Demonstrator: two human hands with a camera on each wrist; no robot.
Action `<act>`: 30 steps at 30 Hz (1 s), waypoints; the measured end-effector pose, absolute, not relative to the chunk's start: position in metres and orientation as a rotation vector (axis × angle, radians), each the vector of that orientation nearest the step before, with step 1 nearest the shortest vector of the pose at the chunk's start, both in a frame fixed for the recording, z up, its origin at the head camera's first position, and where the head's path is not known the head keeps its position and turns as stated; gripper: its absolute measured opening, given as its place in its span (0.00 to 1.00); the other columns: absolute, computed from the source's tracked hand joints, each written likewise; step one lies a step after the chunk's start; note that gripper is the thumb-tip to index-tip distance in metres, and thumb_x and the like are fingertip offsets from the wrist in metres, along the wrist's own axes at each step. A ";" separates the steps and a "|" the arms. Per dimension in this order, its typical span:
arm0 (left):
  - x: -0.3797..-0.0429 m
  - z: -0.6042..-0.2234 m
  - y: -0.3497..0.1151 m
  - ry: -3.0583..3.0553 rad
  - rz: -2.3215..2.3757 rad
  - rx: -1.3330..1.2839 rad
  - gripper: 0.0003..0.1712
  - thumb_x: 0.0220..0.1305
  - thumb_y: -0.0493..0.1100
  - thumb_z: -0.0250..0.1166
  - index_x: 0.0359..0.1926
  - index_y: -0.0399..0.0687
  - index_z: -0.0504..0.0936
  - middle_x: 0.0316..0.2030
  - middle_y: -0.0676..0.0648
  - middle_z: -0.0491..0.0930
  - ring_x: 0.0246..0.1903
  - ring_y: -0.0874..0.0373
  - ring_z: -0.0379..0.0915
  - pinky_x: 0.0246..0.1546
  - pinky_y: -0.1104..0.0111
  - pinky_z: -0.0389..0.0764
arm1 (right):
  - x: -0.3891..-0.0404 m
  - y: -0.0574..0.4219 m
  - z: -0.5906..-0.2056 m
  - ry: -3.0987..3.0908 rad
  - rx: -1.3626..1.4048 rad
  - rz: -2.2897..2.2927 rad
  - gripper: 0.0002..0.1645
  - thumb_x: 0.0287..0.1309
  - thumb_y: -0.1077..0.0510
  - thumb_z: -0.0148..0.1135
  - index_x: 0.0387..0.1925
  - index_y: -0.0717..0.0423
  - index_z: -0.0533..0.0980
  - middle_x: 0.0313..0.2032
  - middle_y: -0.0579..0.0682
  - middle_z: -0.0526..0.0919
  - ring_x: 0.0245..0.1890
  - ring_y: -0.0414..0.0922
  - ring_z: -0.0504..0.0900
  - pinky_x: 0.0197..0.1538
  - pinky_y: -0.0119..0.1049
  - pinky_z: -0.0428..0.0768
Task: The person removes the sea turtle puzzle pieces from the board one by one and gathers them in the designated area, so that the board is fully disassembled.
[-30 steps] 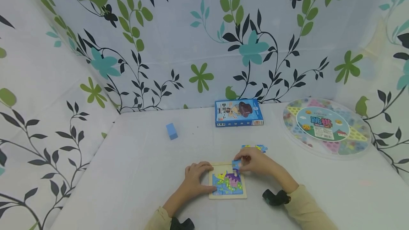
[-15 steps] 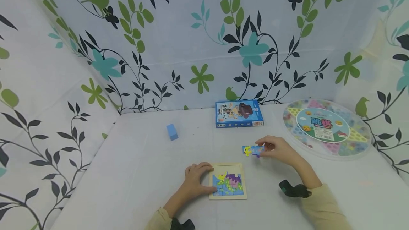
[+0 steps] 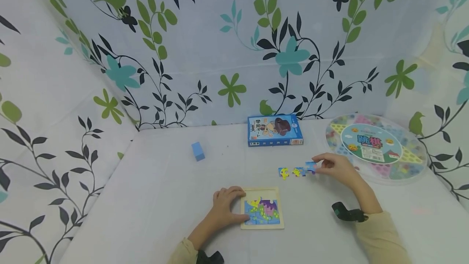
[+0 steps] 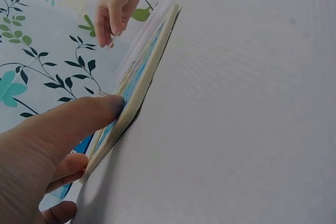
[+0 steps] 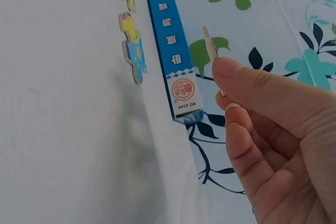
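A wooden jigsaw puzzle tray [image 3: 261, 227] lies on the table, its lower part filled with colourful pieces and its top strip bare wood. My left hand [image 3: 224, 208] holds it at the left side, the thumb on the lower left edge and the fingers at the upper left corner. Back and to the right, my right hand [image 3: 338, 169] pinches a blue and purple puzzle piece [image 3: 310, 167] between thumb and fingers. In the right wrist view this puzzle piece [image 5: 210, 44] appears edge-on, raised. Beside it lie a yellow and blue piece [image 3: 283, 172] and another piece [image 3: 298, 171].
A blue game box [image 3: 275, 130] stands at the back of the table, near the patterned cloth. A round clear-lidded game set [image 3: 375, 148] lies at the back right, close behind the right hand. A small blue block [image 3: 198, 151] sits at the back left.
My right hand has moved from the tray's upper right corner back and right, past the loose pieces, with a blue piece in its fingers. My left hand stays on the tray.
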State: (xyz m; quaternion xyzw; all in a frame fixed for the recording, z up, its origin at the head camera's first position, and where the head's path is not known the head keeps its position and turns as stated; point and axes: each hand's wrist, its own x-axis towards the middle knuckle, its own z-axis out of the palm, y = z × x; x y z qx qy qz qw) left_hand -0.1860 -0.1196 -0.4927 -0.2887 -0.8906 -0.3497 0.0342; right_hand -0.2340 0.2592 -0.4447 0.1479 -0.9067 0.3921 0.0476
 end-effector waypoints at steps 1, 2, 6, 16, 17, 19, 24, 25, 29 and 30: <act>-0.186 -0.492 -0.119 -2.730 -1.080 -0.890 0.32 0.40 0.58 0.71 0.46 0.48 0.76 0.50 0.52 0.70 0.39 0.60 0.58 0.44 0.52 0.51 | -0.235 0.261 -0.445 -2.761 0.454 1.187 0.18 0.47 0.56 0.67 0.41 0.60 0.78 0.28 0.46 0.76 0.26 0.42 0.70 0.28 0.32 0.69; -0.187 -0.492 -0.120 -2.724 -1.079 -0.895 0.32 0.40 0.58 0.71 0.46 0.48 0.76 0.50 0.52 0.70 0.39 0.60 0.58 0.44 0.53 0.51 | -0.235 0.263 -0.446 -2.754 0.453 1.187 0.18 0.47 0.57 0.67 0.41 0.60 0.78 0.27 0.46 0.76 0.25 0.42 0.70 0.28 0.32 0.68; -0.187 -0.493 -0.121 -2.716 -1.049 -0.910 0.32 0.40 0.59 0.70 0.46 0.47 0.76 0.49 0.52 0.70 0.38 0.60 0.58 0.42 0.54 0.51 | -0.237 0.266 -0.452 -2.756 0.471 1.192 0.17 0.45 0.59 0.68 0.40 0.62 0.79 0.26 0.46 0.77 0.24 0.41 0.70 0.27 0.31 0.68; -0.187 -0.495 -0.120 -2.698 -1.029 -0.925 0.32 0.40 0.59 0.70 0.47 0.49 0.76 0.49 0.54 0.70 0.38 0.62 0.58 0.41 0.56 0.52 | -0.240 0.274 -0.470 -2.825 0.405 1.125 0.17 0.45 0.59 0.68 0.40 0.59 0.79 0.26 0.44 0.76 0.25 0.42 0.70 0.27 0.33 0.68; -0.187 -0.494 -0.120 -2.698 -1.029 -0.925 0.32 0.40 0.59 0.70 0.46 0.48 0.76 0.49 0.54 0.70 0.38 0.62 0.58 0.41 0.55 0.52 | -0.240 0.274 -0.472 -2.829 0.396 1.124 0.17 0.45 0.59 0.68 0.40 0.58 0.79 0.25 0.44 0.75 0.25 0.42 0.69 0.28 0.34 0.68; -0.186 -0.493 -0.120 -2.698 -1.033 -0.926 0.32 0.40 0.59 0.71 0.46 0.48 0.76 0.49 0.54 0.70 0.38 0.61 0.58 0.41 0.55 0.52 | -0.240 0.274 -0.474 -2.828 0.390 1.119 0.17 0.45 0.60 0.68 0.40 0.58 0.79 0.25 0.44 0.75 0.25 0.42 0.69 0.28 0.34 0.67; -0.186 -0.493 -0.120 -2.712 -1.036 -0.920 0.33 0.40 0.59 0.70 0.46 0.48 0.76 0.49 0.54 0.70 0.39 0.60 0.58 0.42 0.54 0.52 | -0.240 0.271 -0.476 -2.809 0.434 1.101 0.15 0.45 0.62 0.66 0.39 0.60 0.79 0.29 0.46 0.76 0.26 0.42 0.69 0.30 0.34 0.68; -0.186 -0.493 -0.120 -2.713 -1.038 -0.920 0.33 0.40 0.59 0.70 0.46 0.48 0.76 0.49 0.54 0.70 0.39 0.60 0.58 0.42 0.54 0.52 | -0.240 0.271 -0.476 -2.807 0.453 1.098 0.15 0.45 0.63 0.66 0.39 0.61 0.78 0.31 0.47 0.76 0.27 0.42 0.69 0.30 0.34 0.68; -0.186 -0.493 -0.120 -2.714 -1.044 -0.918 0.32 0.41 0.59 0.70 0.46 0.48 0.76 0.49 0.54 0.70 0.39 0.60 0.58 0.42 0.54 0.52 | -0.240 0.269 -0.475 -2.806 0.500 1.086 0.13 0.46 0.65 0.65 0.38 0.61 0.78 0.35 0.50 0.76 0.29 0.42 0.69 0.32 0.34 0.69; -0.186 -0.493 -0.120 -2.715 -1.045 -0.916 0.32 0.41 0.59 0.70 0.46 0.48 0.76 0.49 0.54 0.70 0.39 0.60 0.58 0.42 0.54 0.52 | -0.240 0.269 -0.475 -2.807 0.514 1.090 0.13 0.46 0.65 0.65 0.38 0.62 0.78 0.35 0.51 0.76 0.29 0.42 0.69 0.32 0.34 0.69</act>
